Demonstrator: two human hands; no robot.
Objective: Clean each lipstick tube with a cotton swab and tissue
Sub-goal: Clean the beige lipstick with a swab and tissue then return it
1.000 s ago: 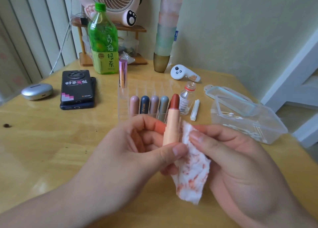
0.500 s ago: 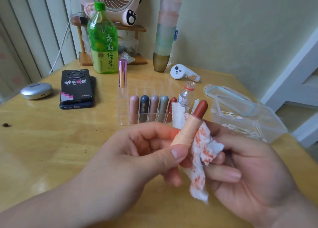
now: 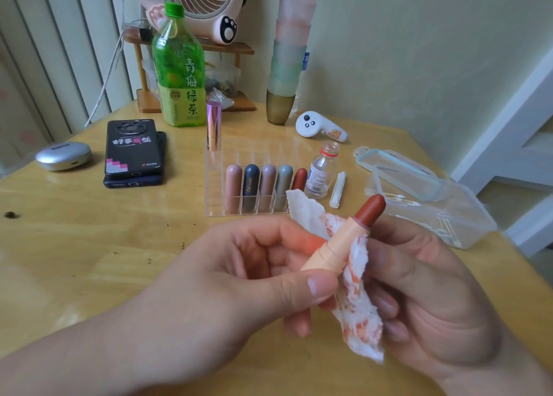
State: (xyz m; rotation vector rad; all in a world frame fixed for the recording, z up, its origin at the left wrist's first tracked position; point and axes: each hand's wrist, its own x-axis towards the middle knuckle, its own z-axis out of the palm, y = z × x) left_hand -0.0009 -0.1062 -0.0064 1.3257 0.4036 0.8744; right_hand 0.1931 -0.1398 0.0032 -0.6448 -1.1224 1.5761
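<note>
Between the hands, the lipstick point(image 3: 338, 243) is lying tilted, tip toward the right hand point(image 3: 434, 291); the left hand point(image 3: 239, 276) is pinching its base, the right is gripping tissue point(image 3: 356, 300) against its barrel.

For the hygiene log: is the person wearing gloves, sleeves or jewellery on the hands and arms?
No. The left hand and right hand are bare, with no gloves or visible rings. The left forearm shows no sleeve, watch or bracelet; the right wrist is uncovered to the frame edge.
</note>
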